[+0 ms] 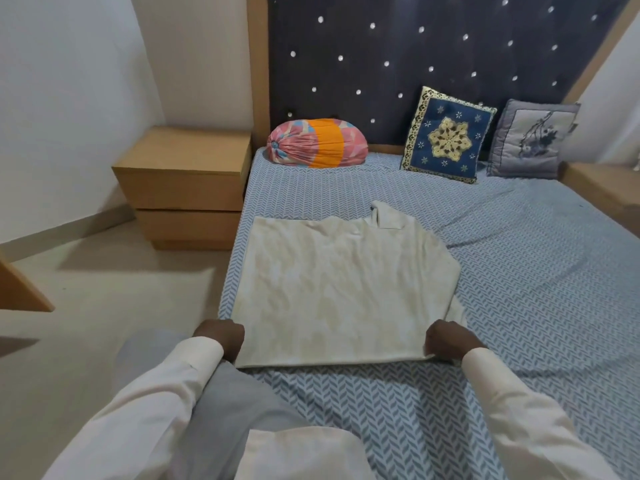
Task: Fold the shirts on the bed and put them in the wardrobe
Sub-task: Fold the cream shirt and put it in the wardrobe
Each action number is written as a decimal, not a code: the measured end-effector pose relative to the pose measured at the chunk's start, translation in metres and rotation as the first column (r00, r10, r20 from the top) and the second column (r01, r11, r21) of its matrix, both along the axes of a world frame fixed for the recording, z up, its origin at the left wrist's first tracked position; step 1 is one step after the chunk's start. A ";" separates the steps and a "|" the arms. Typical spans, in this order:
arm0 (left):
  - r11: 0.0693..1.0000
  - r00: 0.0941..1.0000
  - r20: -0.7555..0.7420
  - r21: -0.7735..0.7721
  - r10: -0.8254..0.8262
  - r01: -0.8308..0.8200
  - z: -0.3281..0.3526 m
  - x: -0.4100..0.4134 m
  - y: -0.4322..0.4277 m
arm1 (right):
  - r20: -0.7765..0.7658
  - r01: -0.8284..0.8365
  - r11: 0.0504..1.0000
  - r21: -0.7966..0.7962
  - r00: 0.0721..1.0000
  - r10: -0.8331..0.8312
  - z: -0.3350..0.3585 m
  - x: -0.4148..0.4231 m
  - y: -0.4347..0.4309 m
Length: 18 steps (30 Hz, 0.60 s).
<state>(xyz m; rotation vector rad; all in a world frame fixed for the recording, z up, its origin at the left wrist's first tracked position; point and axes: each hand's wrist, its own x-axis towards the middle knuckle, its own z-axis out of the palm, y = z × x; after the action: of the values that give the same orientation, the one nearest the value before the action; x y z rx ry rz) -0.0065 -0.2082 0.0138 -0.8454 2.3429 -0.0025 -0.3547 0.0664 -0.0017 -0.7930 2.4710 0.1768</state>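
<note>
A cream shirt (332, 285) lies flat on the bed (519, 271), near the bed's left edge, its sides folded in and its collar pointing toward the headboard. My left hand (220, 336) grips the shirt's near left corner at the hem. My right hand (450, 341) grips the near right corner. Both hands have their fingers curled round the cloth. The wardrobe is out of view.
A wooden nightstand (183, 188) stands left of the bed. At the headboard (415, 64) lie a pink and orange bolster (317, 143), a blue patterned cushion (448, 135) and a grey cushion (533, 140). A wooden edge (20, 289) juts in at far left above the floor.
</note>
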 end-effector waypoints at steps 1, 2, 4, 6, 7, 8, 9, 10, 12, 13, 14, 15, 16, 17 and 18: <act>1.000 1.000 0.008 0.028 0.010 -0.010 0.001 -0.001 0.001 | 0.051 -0.001 1.000 -0.027 0.999 0.003 -0.004 0.002 0.004; 0.999 1.000 0.005 0.045 0.022 -0.022 -0.001 -0.003 0.001 | 0.100 0.039 0.995 -0.089 0.995 -0.030 -0.009 0.004 0.009; 0.996 0.996 -0.067 0.072 0.053 -0.048 -0.005 -0.011 0.000 | 0.083 0.197 0.927 -0.320 0.980 -0.180 -0.016 0.002 0.024; 0.991 0.976 -0.198 0.110 0.093 -0.072 -0.008 -0.027 0.001 | -0.018 0.369 0.759 -0.536 0.894 -0.447 -0.025 -0.003 0.041; 0.987 0.954 -0.276 0.141 0.118 -0.082 -0.010 -0.039 0.003 | -0.028 0.458 0.684 -0.568 0.820 -0.572 -0.030 -0.006 0.050; 0.979 0.925 -0.350 0.181 0.149 -0.089 -0.012 -0.052 0.006 | -0.025 0.536 0.640 -0.551 0.755 -0.655 -0.034 -0.005 0.055; 0.970 0.894 -0.414 0.228 0.170 -0.079 -0.015 -0.066 0.011 | -0.012 0.601 0.617 -0.509 0.711 -0.703 -0.039 -0.006 0.058; 0.963 0.870 -0.462 0.266 0.173 -0.050 -0.019 -0.082 0.017 | 0.011 0.643 0.603 -0.472 0.688 -0.725 -0.043 -0.008 0.060; 0.947 0.858 -0.486 0.320 0.166 -0.002 -0.030 -0.104 0.030 | 0.123 0.681 0.563 -0.468 0.681 -0.722 -0.047 -0.010 0.052; 0.948 0.878 -0.458 0.319 0.142 0.013 -0.037 -0.110 0.034 | 0.184 0.694 0.545 -0.471 0.681 -0.708 -0.048 -0.010 0.046; 0.956 0.909 -0.404 0.294 0.099 0.026 -0.043 -0.113 0.037 | 0.218 0.694 0.545 -0.470 0.690 -0.690 -0.048 -0.011 0.038; 0.965 0.936 -0.347 0.260 0.055 0.040 -0.050 -0.112 0.036 | 0.236 0.689 0.551 -0.471 0.700 -0.674 -0.045 -0.012 0.032; 0.971 0.953 -0.303 0.235 0.028 0.046 -0.054 -0.109 0.034 | 0.245 0.678 0.551 -0.486 0.712 -0.658 -0.045 -0.014 0.025; 0.972 0.959 -0.283 0.228 0.019 0.048 -0.056 -0.108 0.030 | 0.269 0.681 0.538 -0.497 0.711 -0.650 -0.042 -0.015 0.019; 0.972 0.960 -0.278 0.231 0.026 0.040 -0.056 -0.105 0.026 | 0.310 0.690 0.513 -0.510 0.704 -0.639 -0.039 -0.017 0.013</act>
<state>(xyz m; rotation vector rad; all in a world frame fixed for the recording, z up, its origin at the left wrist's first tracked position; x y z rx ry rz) -0.1120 -0.1821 -0.0422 -0.7590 2.5426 0.4088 -0.3715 0.0798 -0.0408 0.0249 2.5598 -0.9557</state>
